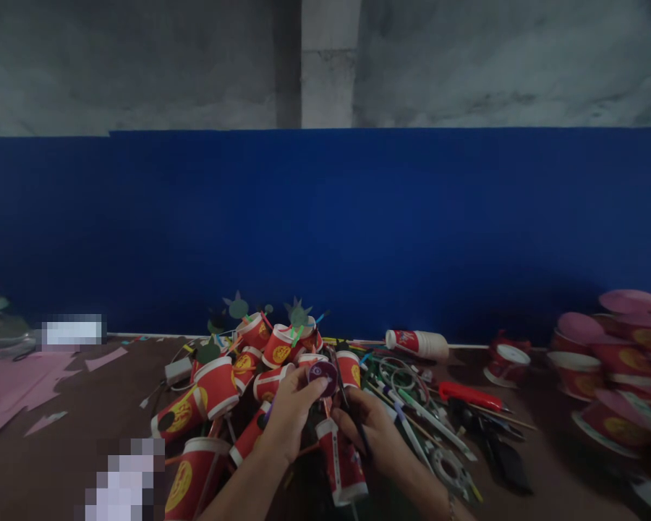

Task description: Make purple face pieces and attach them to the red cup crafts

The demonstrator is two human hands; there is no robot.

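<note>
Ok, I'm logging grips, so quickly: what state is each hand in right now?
Left hand: closed, pinching a dark purple disc.
Right hand: closed, holding dark-handled scissors.

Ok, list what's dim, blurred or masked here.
Head view: dim overall; blue partition shadowed toward lower right; red cups at far right smeared; two patches at left pixelated; purple disc clear in outline, its markings too small to read.
</note>
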